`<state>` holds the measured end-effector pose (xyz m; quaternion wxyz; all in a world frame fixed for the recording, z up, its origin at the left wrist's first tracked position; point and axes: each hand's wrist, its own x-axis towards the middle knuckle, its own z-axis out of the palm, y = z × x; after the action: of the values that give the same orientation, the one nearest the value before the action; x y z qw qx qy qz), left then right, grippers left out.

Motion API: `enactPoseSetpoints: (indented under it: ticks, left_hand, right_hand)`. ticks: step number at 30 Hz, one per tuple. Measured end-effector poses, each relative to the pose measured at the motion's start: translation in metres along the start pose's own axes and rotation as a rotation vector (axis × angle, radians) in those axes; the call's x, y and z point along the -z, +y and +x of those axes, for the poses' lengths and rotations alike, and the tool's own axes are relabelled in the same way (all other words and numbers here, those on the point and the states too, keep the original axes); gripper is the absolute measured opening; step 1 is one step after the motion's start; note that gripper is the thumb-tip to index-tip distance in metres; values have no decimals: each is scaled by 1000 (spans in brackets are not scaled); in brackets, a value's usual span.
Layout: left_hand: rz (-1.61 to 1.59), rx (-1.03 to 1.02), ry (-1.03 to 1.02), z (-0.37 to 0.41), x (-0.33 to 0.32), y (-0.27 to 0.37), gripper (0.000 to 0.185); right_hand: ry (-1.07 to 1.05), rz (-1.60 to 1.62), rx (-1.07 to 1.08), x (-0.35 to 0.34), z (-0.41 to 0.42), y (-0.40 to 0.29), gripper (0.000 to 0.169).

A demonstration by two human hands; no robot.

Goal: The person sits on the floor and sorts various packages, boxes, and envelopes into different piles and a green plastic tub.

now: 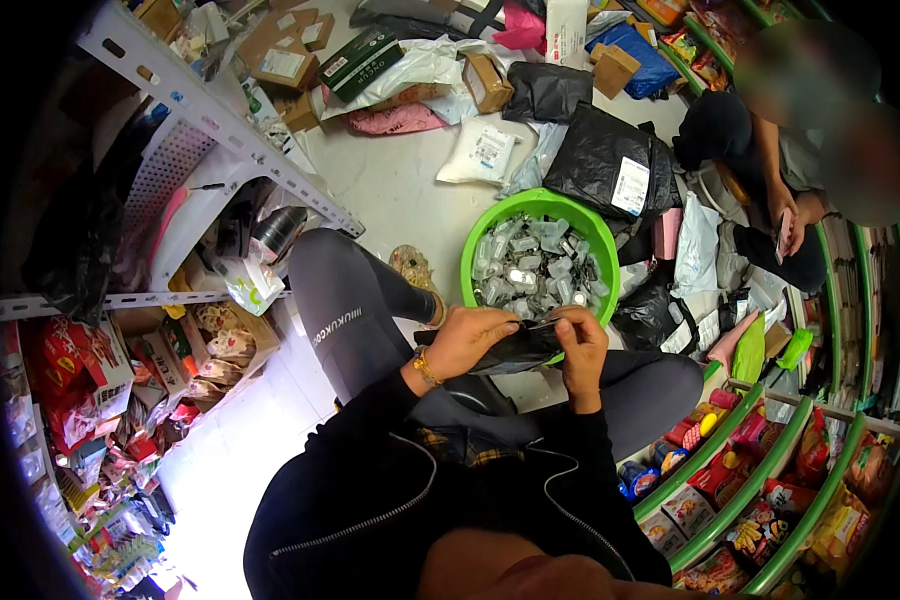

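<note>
My left hand, with a yellow bracelet at the wrist, pinches the upper edge of a black plastic bag between thumb and fingers. Across from it, my right hand grips the same edge with bent fingers. A small dark, shiny bit shows at the fingertips; I cannot tell whether it is part of the bag. Both hands are over the near rim of a round green plastic basin. Heaped in the basin are many small clear plastic pieces with dark and metallic parts among them.
Black mailing parcels, a white parcel and cardboard boxes cover the floor beyond the basin. A perforated metal rack stands left. Green-edged snack shelves flank my right. Another person's hands hold a flat pink object.
</note>
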<state>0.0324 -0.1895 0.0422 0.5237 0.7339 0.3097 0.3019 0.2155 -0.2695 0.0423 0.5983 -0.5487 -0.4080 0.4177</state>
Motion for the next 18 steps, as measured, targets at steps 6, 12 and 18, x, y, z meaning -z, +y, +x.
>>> enactPoseSetpoints:
  ticks: [6, 12, 18]
  left_hand:
    - [48, -16, 8, 5, -4, -4, 17]
    - [143, -51, 3, 9, -6, 3, 16]
    - [197, -237, 22, 30, 0, 20, 17]
  right_hand:
    - [-174, -176, -141, -2, -2, 4, 21]
    - [-369, -695, 79, -2, -3, 32, 38]
    - [-76, -761, 87, 6, -12, 50, 43]
